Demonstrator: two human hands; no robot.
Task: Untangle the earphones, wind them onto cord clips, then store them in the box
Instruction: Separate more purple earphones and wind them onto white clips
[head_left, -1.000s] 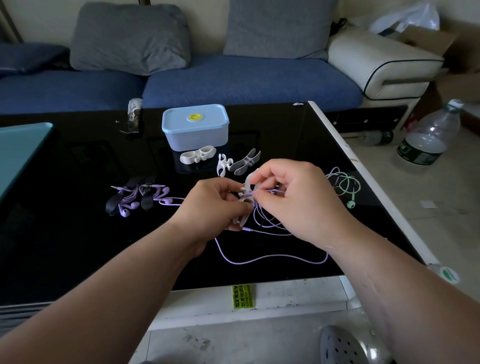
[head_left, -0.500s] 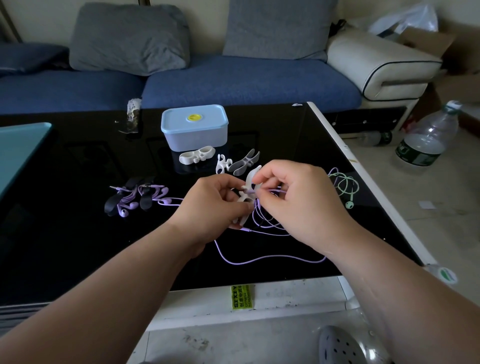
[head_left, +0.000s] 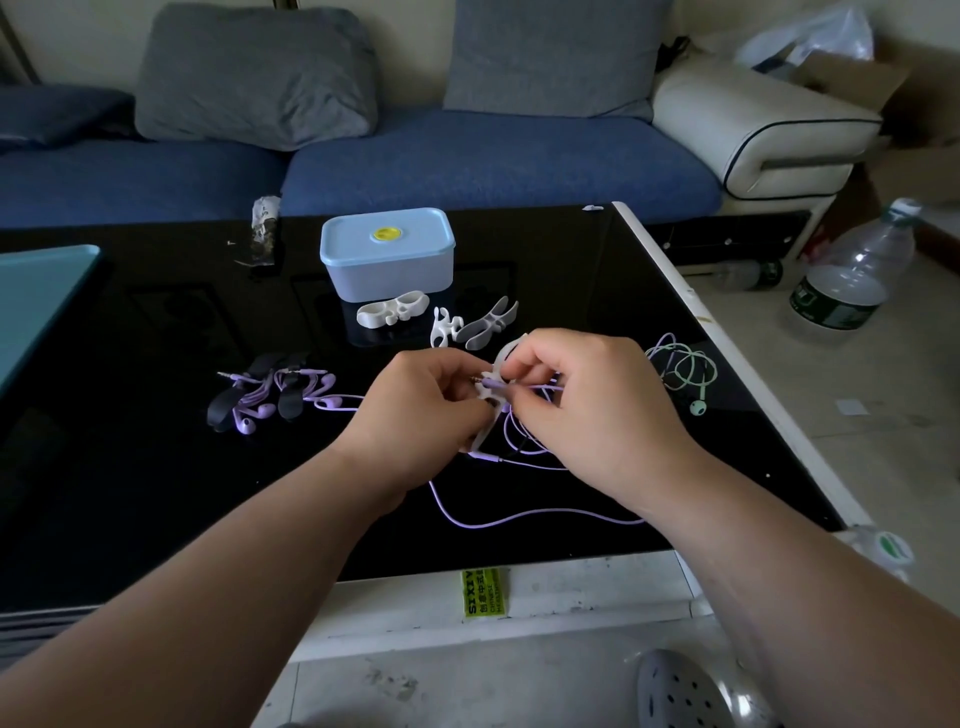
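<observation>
Barely shifted, the left hand (head_left: 415, 410) grips the near-upright clip (head_left: 501, 358), the right hand (head_left: 587, 400) pinches a left-pointing plug (head_left: 488, 383).

The glossy black desk (head_left: 130, 467) lies bare across its near left part, from the left forearm out to the flat teal surface (head_left: 36, 296) at the left edge. Farther back on that side, a bundle of purple earphones wound on black clips (head_left: 265, 395) takes up room. Ahead of the left hand (head_left: 415, 415) and right hand (head_left: 587, 410), three white plastic cord clips (head_left: 392, 310) lie just in front of the pale blue lidded plastic box (head_left: 387, 260), barring a straight path to it. Open desk runs along both sides of the box. A mint-green earphone tangle (head_left: 685, 374) crowds the right edge, and a loose purple cord (head_left: 519, 519) loops across the desk between the forearms.
</observation>
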